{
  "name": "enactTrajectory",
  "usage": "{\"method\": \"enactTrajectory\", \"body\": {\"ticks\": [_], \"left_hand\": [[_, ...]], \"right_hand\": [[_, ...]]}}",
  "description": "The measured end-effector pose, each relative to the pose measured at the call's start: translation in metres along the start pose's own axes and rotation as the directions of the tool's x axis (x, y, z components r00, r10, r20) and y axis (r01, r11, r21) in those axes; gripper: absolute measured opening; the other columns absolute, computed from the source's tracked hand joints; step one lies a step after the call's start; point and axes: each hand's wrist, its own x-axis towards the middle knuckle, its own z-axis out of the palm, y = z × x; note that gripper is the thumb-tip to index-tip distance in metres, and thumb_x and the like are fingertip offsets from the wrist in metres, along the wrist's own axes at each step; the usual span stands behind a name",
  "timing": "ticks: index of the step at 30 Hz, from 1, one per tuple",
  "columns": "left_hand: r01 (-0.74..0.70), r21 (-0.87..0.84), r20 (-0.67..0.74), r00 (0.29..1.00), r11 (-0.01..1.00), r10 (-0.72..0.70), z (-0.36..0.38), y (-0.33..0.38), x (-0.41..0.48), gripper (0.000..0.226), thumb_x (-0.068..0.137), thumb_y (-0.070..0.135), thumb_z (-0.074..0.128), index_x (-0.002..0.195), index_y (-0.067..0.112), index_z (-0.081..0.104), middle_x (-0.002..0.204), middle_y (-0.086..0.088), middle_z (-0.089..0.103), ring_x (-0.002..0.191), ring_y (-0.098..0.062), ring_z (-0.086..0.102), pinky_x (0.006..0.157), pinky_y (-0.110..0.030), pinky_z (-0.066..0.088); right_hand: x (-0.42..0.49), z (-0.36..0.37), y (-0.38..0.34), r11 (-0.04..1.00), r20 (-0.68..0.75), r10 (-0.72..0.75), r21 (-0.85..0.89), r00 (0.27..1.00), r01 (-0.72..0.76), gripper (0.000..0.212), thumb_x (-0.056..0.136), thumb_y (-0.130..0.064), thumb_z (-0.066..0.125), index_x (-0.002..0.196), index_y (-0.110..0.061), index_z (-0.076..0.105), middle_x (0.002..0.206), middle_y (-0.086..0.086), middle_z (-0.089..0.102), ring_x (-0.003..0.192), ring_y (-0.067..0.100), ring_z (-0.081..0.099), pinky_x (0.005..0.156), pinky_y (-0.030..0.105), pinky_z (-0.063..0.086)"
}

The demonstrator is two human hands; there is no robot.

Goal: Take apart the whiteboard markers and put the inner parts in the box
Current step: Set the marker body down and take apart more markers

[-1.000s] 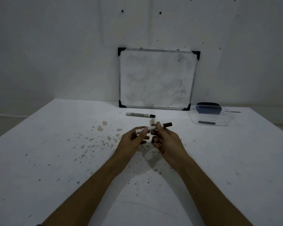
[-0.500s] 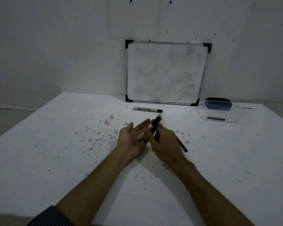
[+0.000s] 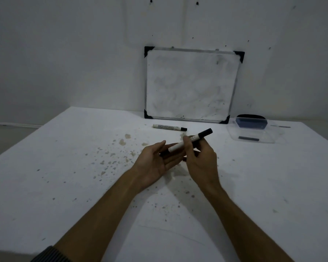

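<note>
Since half a second ago the right hand [image 3: 199, 159] has tipped the white-barrelled whiteboard marker with a black cap [image 3: 190, 140] cap-up toward upper right, its open end over the left hand [image 3: 155, 163], which lies palm-up with fingers spread, a thin dark inner rod [image 3: 164, 153] apparently resting across them. The right fingers pinch the barrel. Best to close the left hand on the rod before moving. Further out on the white speckled bench [image 3: 64, 186] lies a second capped marker [image 3: 169, 127]; the clear plastic box [image 3: 254, 136], right of centre, already holds one dark rod [image 3: 248, 138]
</note>
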Motion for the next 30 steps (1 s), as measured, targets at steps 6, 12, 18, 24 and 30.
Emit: {"method": "enactTrajectory", "body": {"ticks": [6, 12, 18, 24, 30], "left_hand": [[0.024, 0.201, -0.033, 0.999, 0.979, -0.018, 0.000, -0.006, 0.001, 0.035, 0.107, 0.020, 0.057, 0.125, -0.007, 0.070, 0.114, -0.026, 0.078, 0.100, -0.032, 0.080, 0.079, -0.033, 0.065], [-0.130, 0.451, -0.061, 0.983, 0.883, 0.176, -0.005, -0.007, -0.001, 0.020, 0.103, 0.010, 0.065, 0.109, 0.008, 0.084, 0.085, -0.008, 0.077, 0.069, -0.017, 0.071, 0.064, -0.026, 0.062], [-0.232, 0.732, 0.049, 0.956, 0.641, 0.291, -0.002, -0.021, -0.009, 0.021, 0.103, 0.010, 0.066, 0.112, 0.020, 0.081, 0.097, -0.006, 0.083, 0.085, -0.018, 0.078, 0.077, -0.025, 0.063], [-0.248, 0.878, 0.067, 0.910, 0.409, 0.409, 0.018, -0.038, -0.006, 0.010, 0.101, 0.014, 0.069, 0.107, 0.018, 0.076, 0.092, 0.003, 0.083, 0.085, -0.013, 0.079, 0.075, -0.022, 0.062], [-0.339, 0.931, 0.259, 0.876, 0.135, 0.408, 0.088, -0.050, 0.031, 0.013, 0.101, 0.026, 0.070, 0.109, 0.020, 0.078, 0.099, 0.007, 0.079, 0.093, -0.003, 0.072, 0.077, -0.007, 0.051]], "right_hand": [[0.011, -0.016, 0.002, 0.992, -0.027, 0.121, 0.040, 0.992, -0.120, 0.024, 0.094, -0.061, 0.055, 0.086, -0.041, 0.068, 0.077, -0.016, 0.071, 0.068, -0.001, 0.066, 0.058, 0.013, 0.049], [0.027, -0.037, 0.011, 0.951, -0.087, 0.290, 0.141, 0.953, -0.276, 0.034, 0.105, -0.046, 0.042, 0.092, -0.023, 0.063, 0.077, -0.002, 0.071, 0.069, 0.008, 0.072, 0.070, 0.033, 0.059], [0.035, -0.085, 0.020, 0.888, -0.057, 0.244, -0.388, 0.968, -0.247, 0.043, 0.108, -0.043, 0.036, 0.104, -0.009, 0.062, 0.077, -0.001, 0.065, 0.076, 0.019, 0.067, 0.064, 0.024, 0.044], [0.027, -0.130, 0.036, 0.694, -0.084, 0.231, -0.684, 0.969, -0.224, 0.030, 0.099, -0.036, 0.062, 0.115, -0.012, 0.070, 0.100, 0.012, 0.072, 0.086, 0.026, 0.067, 0.069, 0.029, 0.046], [0.017, -0.160, 0.048, 0.661, -0.027, 0.238, -0.728, 0.971, -0.182, 0.034, 0.091, -0.045, 0.068, 0.110, -0.018, 0.075, 0.100, 0.007, 0.072, 0.083, 0.020, 0.067, 0.068, 0.026, 0.046]]}}
